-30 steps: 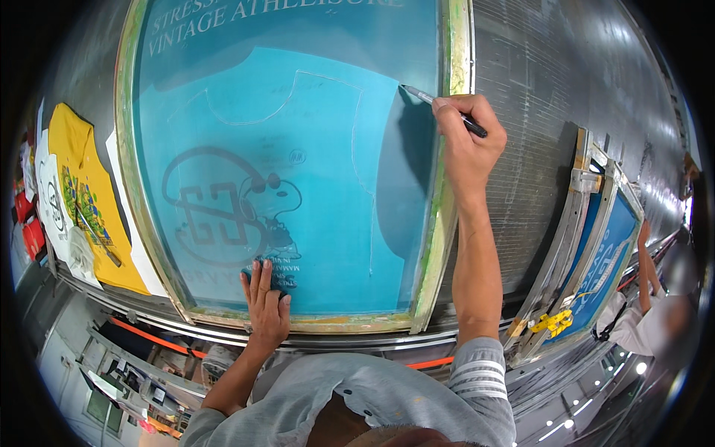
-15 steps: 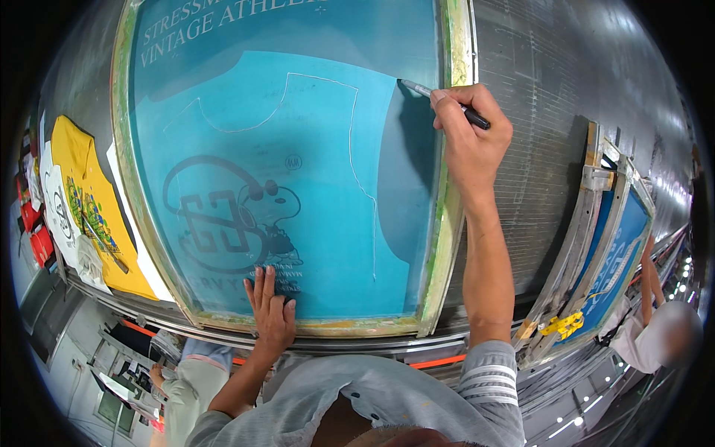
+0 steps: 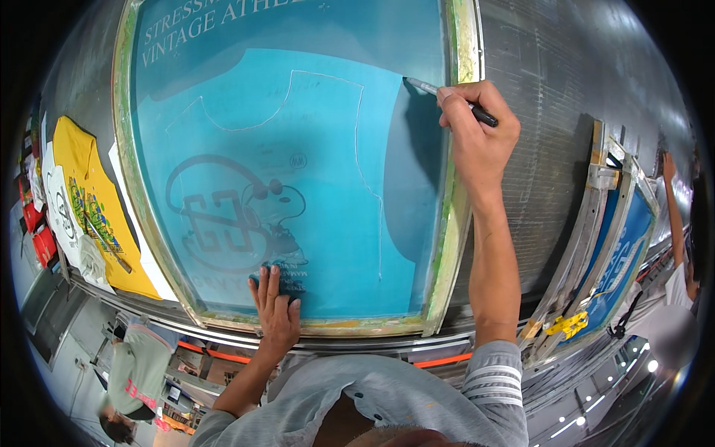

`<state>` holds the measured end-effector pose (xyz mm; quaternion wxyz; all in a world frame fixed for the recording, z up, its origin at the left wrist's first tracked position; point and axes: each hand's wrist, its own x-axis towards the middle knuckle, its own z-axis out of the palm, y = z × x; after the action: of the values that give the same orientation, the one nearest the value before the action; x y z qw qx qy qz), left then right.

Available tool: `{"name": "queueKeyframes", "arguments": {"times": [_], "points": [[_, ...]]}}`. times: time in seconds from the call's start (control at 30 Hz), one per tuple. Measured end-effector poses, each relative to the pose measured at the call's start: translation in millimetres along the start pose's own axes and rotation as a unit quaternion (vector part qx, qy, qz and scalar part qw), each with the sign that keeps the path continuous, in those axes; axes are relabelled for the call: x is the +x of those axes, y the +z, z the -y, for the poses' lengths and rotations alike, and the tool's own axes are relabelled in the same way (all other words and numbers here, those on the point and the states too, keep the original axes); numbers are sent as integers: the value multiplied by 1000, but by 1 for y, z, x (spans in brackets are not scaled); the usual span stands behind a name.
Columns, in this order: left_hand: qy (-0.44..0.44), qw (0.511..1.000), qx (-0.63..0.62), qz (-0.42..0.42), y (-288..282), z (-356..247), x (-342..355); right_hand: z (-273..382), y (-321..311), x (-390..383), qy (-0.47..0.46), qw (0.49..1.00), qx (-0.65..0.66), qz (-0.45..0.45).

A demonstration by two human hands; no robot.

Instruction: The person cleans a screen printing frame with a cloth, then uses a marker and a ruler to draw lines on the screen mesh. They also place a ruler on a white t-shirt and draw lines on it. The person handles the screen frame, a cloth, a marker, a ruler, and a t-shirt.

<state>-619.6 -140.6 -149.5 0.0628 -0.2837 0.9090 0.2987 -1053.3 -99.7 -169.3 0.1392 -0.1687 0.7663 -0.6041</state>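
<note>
A screen-printing frame (image 3: 372, 325) lies in front of me, its wooden edges stained green and yellow. Through its blue mesh (image 3: 335, 238) show a lighter shirt-shaped area, a thin pale hand-drawn line and a cartoon dog design with large lettering. My right hand (image 3: 480, 138) grips a grey marker pen (image 3: 423, 86) with a black end. The pen's tip is at the upper right corner of the lighter shape. My left hand (image 3: 277, 313) lies on the lower part of the mesh and frame edge, fingers stretched out, holding nothing.
A yellow printed T-shirt (image 3: 93, 201) lies left of the frame, with a white printed one (image 3: 59, 212) beside it. More screen frames (image 3: 614, 246) lean at the right, near a yellow clamp (image 3: 567, 325). Other people are at lower left and far right.
The whole view has shifted slightly. My pen tip remains at the same corner of the shape, and my left hand stays put. The people in the background have moved.
</note>
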Motion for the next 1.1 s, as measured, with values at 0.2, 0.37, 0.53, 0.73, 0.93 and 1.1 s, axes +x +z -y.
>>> {"name": "queueKeyframes", "arguments": {"times": [0.2,0.37,0.53,0.73,0.93,1.1], "points": [[2,1000,-1,-2,0,0,0,0,-1,-1,-3,1000,5,8],[1,1000,3,-4,1,0,0,-4,-4,-1,-21,1000,2,19],[-5,1000,4,0,1,0,0,-6,-5,-1,-35,999,8,26],[-2,1000,12,-4,3,0,-2,-5,-7,-3,-39,998,5,38],[-5,1000,6,-7,2,-2,0,-6,-8,-6,-57,997,3,44],[-6,1000,0,-16,2,-5,1,-6,-9,-9,-61,997,-5,51]]}}
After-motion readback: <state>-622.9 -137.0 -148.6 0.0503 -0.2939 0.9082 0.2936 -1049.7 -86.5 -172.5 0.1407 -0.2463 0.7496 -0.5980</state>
